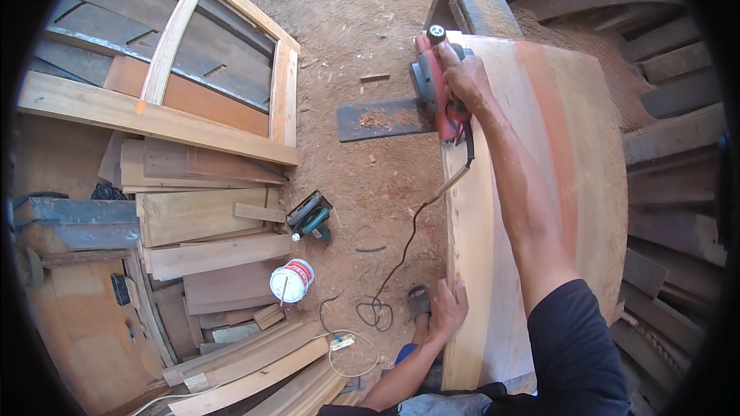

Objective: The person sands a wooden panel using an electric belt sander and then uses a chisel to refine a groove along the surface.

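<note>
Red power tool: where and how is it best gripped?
Probably by the top, just behind the round knob, from above and the near side, where the right hand holds it: the red power tool lies lengthwise, knob end farthest, cord leaving the near end.

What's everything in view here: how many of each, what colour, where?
Electric planer: one, red and black, at panel's far left corner
Wooden panel: one, banded pale and reddish, right of centre
Cord: one, dark, trailing from planer
Wooden frame: one, pale, upper left
Power saw: one, teal and black, left of centre
Bucket: one, white and red, near saw
Board with shavings: one, dark grey, left of planer
Planks: many, tan to grey, both sides
Floor: one, brown, centre
Foot: one, dark sandal, lower centre
Left hand: one, bare, at panel's near left edge
Right hand: one, bare, gripping planer
</note>
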The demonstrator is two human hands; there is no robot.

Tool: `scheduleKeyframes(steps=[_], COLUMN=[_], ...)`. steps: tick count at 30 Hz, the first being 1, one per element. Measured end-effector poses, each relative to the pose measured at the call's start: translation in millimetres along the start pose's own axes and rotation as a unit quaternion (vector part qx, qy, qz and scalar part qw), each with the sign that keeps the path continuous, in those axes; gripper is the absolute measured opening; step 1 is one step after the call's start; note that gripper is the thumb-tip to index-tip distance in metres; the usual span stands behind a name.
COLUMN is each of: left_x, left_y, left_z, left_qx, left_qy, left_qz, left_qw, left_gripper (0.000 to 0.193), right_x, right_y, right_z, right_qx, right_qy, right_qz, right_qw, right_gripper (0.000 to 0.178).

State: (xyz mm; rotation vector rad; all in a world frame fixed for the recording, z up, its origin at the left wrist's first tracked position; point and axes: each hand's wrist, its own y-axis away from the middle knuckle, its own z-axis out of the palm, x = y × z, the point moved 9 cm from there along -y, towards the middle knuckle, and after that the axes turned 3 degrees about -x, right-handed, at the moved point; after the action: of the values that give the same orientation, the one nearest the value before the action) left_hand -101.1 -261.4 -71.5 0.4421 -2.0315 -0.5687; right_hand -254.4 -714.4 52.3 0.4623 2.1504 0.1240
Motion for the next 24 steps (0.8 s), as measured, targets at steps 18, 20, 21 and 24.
scheduleKeyframes(steps=[18, 20, 21, 24], left_x=[-8.4, -19.5, -21.0, -27.7], left_y=[2.9, 3.8, 3.7, -4.8], left_z=[19.2, 11.0, 12.9, 20.4], left_qx=[-0.042, -0.008, -0.009, -0.031], left_qy=[-0.061, -0.063, -0.060, -0.075], left_qz=[-0.053, -0.064, -0.060, -0.076], left_qw=[0.996, 0.996, 0.996, 0.994], left_gripper=[0.056, 0.057, 0.057, 0.057], right_x=[11.5, 15.0, 29.5, 85.1], right_y=[-14.6, 58.9, 94.7, 189.6], right_z=[-31.6, -25.4, -29.6, -48.9], right_qx=[0.040, -0.003, -0.012, -0.024], right_qy=[-0.158, -0.252, -0.271, -0.318], right_qz=[-0.053, -0.071, -0.077, -0.039], right_qw=[0.985, 0.965, 0.959, 0.947], right_gripper=[0.063, 0.053, 0.047, 0.035])
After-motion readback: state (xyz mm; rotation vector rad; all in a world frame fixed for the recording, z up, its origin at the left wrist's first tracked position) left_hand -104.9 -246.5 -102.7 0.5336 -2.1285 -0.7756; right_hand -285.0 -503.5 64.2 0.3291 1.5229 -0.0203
